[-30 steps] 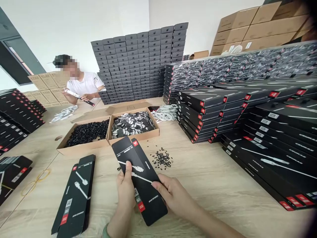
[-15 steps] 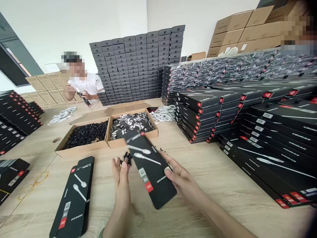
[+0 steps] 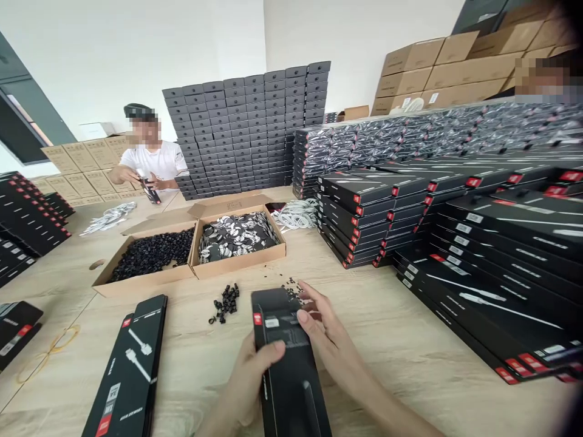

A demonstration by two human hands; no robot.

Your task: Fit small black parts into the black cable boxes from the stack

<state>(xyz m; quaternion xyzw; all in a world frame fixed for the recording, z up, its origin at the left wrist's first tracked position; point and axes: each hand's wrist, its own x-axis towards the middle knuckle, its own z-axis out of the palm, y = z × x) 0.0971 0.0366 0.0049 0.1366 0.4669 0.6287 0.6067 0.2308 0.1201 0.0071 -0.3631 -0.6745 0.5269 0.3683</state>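
- Black carton (image 3: 294, 388) now flipped, other face showing, above the table (image 3: 396, 358) before you.
- Left hand (image 3: 252, 369) took over: thumb and fingers pinch its side.
- Right hand (image 3: 330, 334): fingers loosely spread by the far end; thumb contact unclear.
- Likely means 1 hand's freed for that end.

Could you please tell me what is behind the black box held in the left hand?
Just beyond the black box, small black bits lie scattered on the table; whatever the box and right hand cover cannot be seen.
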